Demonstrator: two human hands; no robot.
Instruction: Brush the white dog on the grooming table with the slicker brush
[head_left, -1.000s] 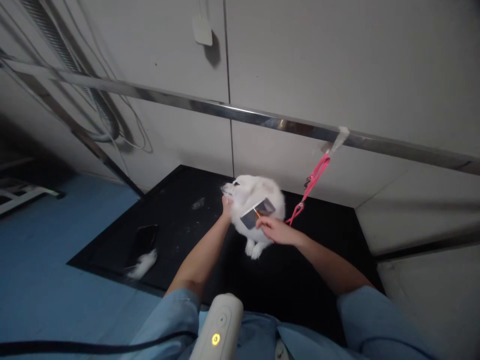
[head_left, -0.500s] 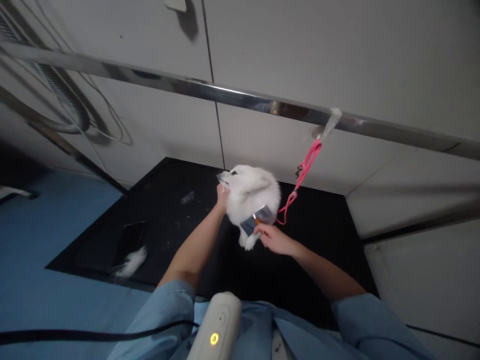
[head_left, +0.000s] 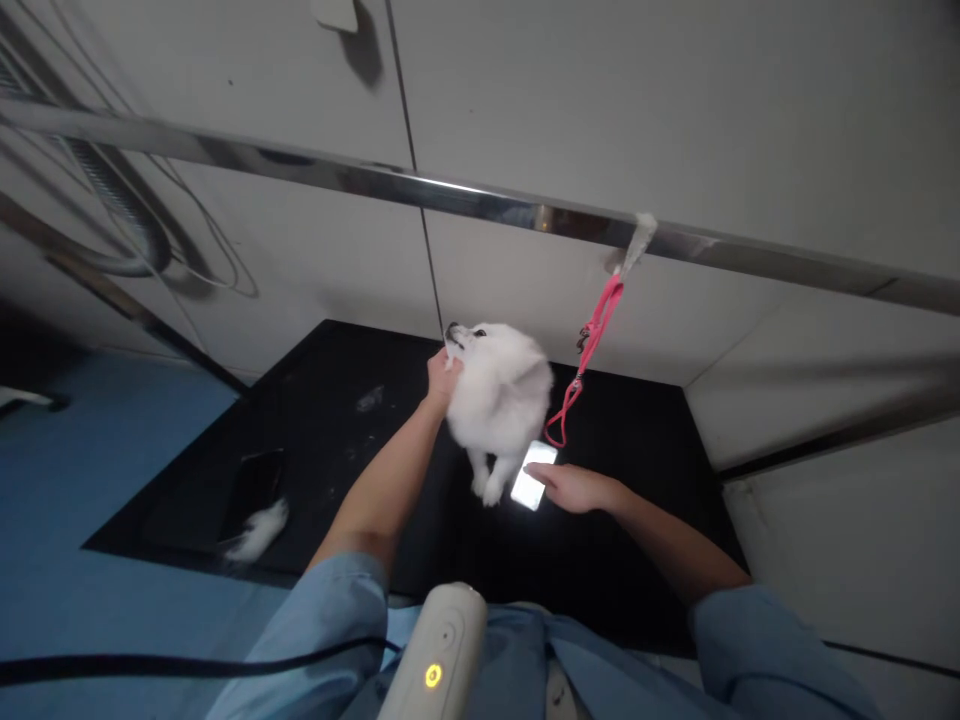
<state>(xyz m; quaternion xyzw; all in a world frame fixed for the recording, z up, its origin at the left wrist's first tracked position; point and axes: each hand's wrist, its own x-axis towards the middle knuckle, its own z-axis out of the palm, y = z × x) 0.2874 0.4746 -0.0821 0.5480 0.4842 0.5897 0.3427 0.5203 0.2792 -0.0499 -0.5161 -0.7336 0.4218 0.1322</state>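
Observation:
A small white fluffy dog (head_left: 496, 398) sits on a black grooming table (head_left: 645, 520), muzzle lifted to the left. My left hand (head_left: 441, 374) is closed under the dog's chin, gripping its fur. My right hand (head_left: 571, 487) is low over the table beside the dog's front paws, closed on the handle of a flat slicker brush (head_left: 532, 475) whose back glares white in the light. A pink leash (head_left: 592, 345) hangs from the steel bar (head_left: 480, 200) down to the dog's right side.
A white hair dryer (head_left: 436, 655) with a lit yellow button rests at my chest, its black cord running left. A dark tool and a tuft of white fur (head_left: 255, 530) lie at the table's left end. Grey wall panels stand behind, blue floor to the left.
My right hand has drawn the brush down off the dog's chest to just above the table. The dog's muzzle has tipped further up. My left hand keeps its hold.

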